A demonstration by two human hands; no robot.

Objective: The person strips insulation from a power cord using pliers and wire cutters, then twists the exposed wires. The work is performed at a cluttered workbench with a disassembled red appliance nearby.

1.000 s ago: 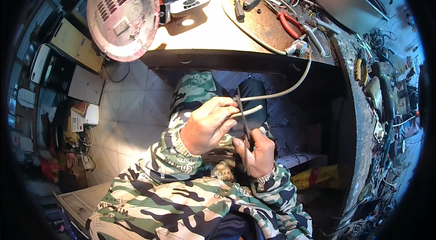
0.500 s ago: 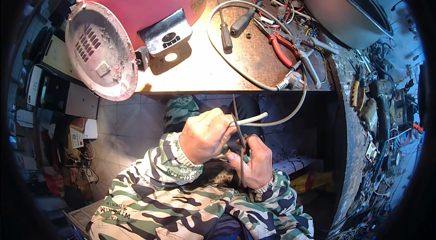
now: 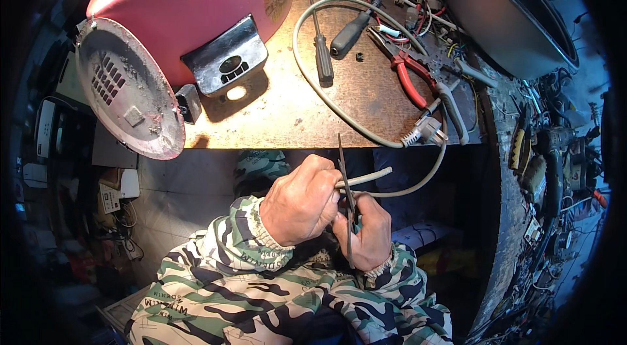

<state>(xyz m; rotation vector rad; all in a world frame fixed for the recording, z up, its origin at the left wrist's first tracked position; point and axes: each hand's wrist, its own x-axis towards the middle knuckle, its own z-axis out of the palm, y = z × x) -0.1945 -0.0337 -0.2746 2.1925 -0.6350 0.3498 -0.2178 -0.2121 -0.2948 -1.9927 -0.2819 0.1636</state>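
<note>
My left hand (image 3: 302, 200) is closed around a grey cable (image 3: 367, 178), whose short free end sticks out to the right. From the same grip the cable loops right and up to its plug (image 3: 428, 131) at the bench edge. A pair of dark metal scissors (image 3: 345, 172) is in my right hand (image 3: 367, 231), its blades upright and nearly edge-on, against the cable beside my left fingers. Whether they cut into it cannot be made out. Both hands are just in front of the bench (image 3: 294, 133), over my lap.
A pink appliance shell (image 3: 189, 25) with a dusty round base cover (image 3: 127, 94) hanging open fills the bench's left. Screwdrivers (image 3: 322, 61), red-handled pliers (image 3: 411, 80) and tangled wires lie further right. A metal pot (image 3: 503, 25) stands far right, beside a cluttered side shelf (image 3: 548, 169).
The scissor blades, apart before, now look closed together on the cable. The bench and its things sit slightly lower in the picture. Both hands keep their grips.
</note>
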